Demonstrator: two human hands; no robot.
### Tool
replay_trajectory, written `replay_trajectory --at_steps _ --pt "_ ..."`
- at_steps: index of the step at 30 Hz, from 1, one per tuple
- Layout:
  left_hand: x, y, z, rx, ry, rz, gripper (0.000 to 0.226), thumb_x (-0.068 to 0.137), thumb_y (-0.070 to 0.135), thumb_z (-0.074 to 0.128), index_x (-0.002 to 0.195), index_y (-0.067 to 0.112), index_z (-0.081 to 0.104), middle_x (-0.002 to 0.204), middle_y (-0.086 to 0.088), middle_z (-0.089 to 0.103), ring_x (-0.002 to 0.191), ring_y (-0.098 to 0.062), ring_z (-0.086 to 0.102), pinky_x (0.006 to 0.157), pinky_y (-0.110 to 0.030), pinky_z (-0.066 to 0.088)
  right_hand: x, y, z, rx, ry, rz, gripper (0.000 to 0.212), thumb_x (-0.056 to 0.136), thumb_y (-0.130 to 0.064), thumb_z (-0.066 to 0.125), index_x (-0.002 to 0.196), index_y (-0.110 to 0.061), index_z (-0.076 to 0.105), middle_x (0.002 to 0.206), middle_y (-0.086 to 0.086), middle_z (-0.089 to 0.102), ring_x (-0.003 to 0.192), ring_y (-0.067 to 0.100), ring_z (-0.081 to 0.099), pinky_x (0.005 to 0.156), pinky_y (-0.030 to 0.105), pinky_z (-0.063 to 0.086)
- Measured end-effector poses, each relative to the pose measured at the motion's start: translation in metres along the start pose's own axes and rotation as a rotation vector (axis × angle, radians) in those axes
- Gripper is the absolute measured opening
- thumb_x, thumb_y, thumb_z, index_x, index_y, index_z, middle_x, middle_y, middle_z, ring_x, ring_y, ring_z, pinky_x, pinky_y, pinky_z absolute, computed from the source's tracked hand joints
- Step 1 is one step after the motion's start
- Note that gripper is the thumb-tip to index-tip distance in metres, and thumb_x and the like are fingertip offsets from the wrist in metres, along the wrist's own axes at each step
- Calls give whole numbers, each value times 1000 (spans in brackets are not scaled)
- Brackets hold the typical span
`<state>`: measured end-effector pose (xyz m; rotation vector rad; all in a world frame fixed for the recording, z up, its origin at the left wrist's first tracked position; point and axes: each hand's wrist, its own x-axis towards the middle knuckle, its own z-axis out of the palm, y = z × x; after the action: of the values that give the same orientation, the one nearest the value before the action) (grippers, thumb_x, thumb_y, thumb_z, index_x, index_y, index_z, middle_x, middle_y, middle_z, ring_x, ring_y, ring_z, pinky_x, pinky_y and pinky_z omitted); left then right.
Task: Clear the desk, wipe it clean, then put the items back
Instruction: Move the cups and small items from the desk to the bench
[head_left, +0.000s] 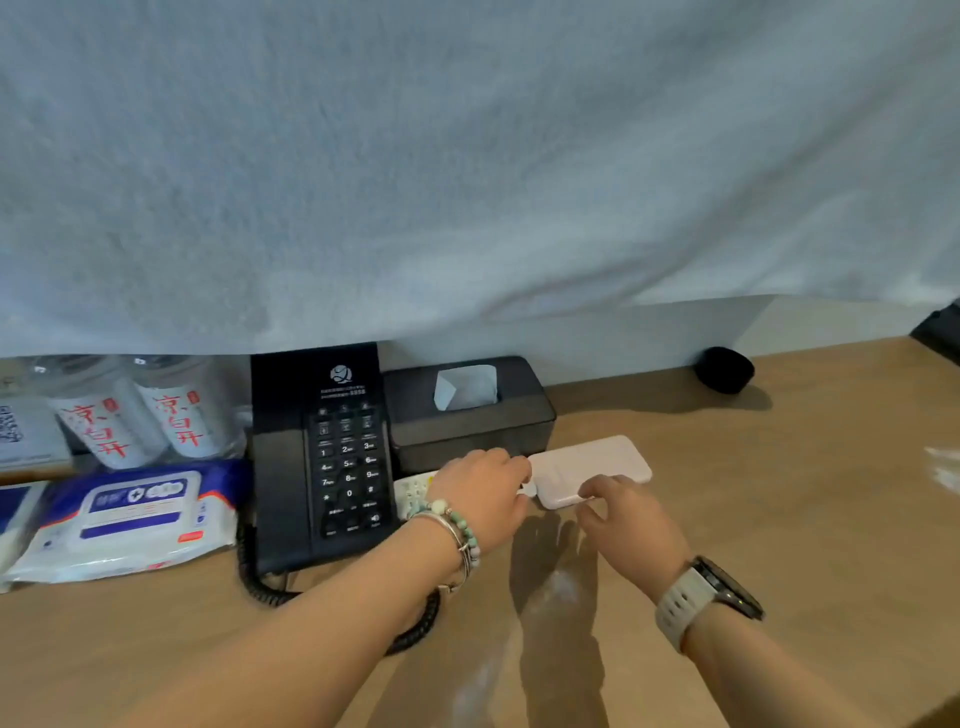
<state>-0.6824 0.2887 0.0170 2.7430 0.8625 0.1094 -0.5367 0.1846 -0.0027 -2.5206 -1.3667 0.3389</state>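
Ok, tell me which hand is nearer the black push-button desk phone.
Left. The left hand is just right of the black desk phone, over a white remote. The right hand is farther right, fingers on the near edge of a flat white rounded device.

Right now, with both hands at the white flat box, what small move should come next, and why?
Probably square the white flat box beside the tissue box and let go. The desk shows wet streaks, so wiping seems done; the right hand holds the box's near edge and the left hand touches its left end.
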Motion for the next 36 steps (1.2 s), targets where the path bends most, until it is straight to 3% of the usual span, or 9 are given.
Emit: replay_trajectory --at_steps 6,16,20,25,30,36 --pt "78 57 30 -61 33 -99 32 96 31 39 125 23 50 124 2 53 113 -17 49 93 -31 43 63 103 -31 26 -48 -20 26 94 -30 47 115 -23 59 117 0 56 99 19 58 83 34 49" --pt "167 137 62 -61 28 -283 29 95 30 39 120 23 52 118 3 55 109 -17 51 88 -28 41 150 234 -90 50 -113 -81 30 96 -30 46 123 -19 53 130 0 49 103 21 58 82 31 49" --pt "179 142 70 -50 20 -332 28 95 31 39 119 24 52 117 4 55 107 -15 51 87 -28 43 196 256 -99 86 -85 -42 46 95 -23 48 139 -16 41 146 4 39 124 24 48 98 35 44" --pt "187 134 77 -73 35 -416 30 95 32 39 121 26 52 119 7 54 107 -12 51 87 -24 41 235 268 -94 -41 -155 -14 58 96 -22 45 148 -17 20 156 6 16 131 33 39 100 37 39" --pt "185 127 82 -39 41 -481 29 95 33 41 121 27 51 121 7 53 112 -13 47 89 -24 38 248 272 -78 -128 -85 -16 41 98 -21 43 137 -11 35 135 16 40 113 34 49 76 29 37" --pt "175 124 84 -85 75 -528 26 94 33 42 118 28 52 118 10 53 110 -11 48 86 -23 39 235 264 -62 49 -53 -120 32 96 -24 50 122 -6 52 127 15 47 110 35 52 85 37 47"
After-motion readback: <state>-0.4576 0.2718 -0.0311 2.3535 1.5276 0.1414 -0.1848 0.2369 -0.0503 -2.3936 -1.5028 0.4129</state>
